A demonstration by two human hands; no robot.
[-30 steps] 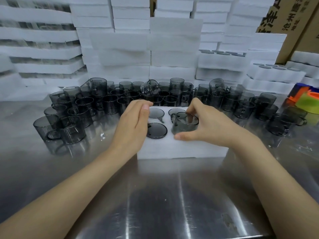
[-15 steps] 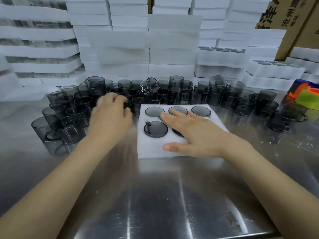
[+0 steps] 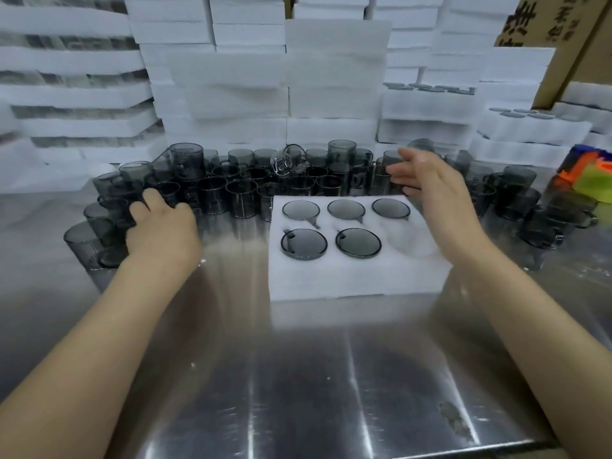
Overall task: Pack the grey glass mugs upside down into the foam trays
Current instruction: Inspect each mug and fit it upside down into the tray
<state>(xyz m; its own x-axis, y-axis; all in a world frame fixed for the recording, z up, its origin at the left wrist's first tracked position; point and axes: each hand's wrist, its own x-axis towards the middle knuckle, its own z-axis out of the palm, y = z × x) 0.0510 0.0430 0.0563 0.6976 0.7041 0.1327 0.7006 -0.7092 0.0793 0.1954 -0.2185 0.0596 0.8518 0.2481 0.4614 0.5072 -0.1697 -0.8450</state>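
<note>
Left hand [image 3: 162,231] is lying palm-down on the loose grey glass mugs [image 3: 241,197] left of the tray, thumb sticking out. Its fingers are hiding behind the back of the hand, so I cannot tell whether it is holding anything. Right hand [image 3: 433,193] is hovering over the tray's far right corner with fingers spread and lightly bent, gripping nothing. Its fingertips [image 3: 397,167] are sitting right at an upright mug [image 3: 385,164]; contact is unclear.

Foam tray [image 3: 357,279], white with six pockets, is sitting on the steel table [image 3: 298,376] between the hands. Five packed mugs [image 3: 304,244] are sitting in it upside down, three in the far row and two in the near row, round smoky bases facing up and handle tips showing in the side notches. The near right pocket [image 3: 410,241] is showing bare foam.

The loose mugs are standing in a wide band behind the tray and on both sides of it. They are see-through dark grey, straight-walled and handled. One clear glass mug [image 3: 288,164] is lying tilted on top of them.

The only writing is dark printed characters on the cardboard box [image 3: 536,21] at top right, cut off and too blurred to read.

Stacks of white foam [image 3: 334,77] are filling the back. A tray stack at right [image 3: 430,107] is showing mug bases on top. An orange, blue and green object [image 3: 589,177] is sitting at the far right edge.
</note>
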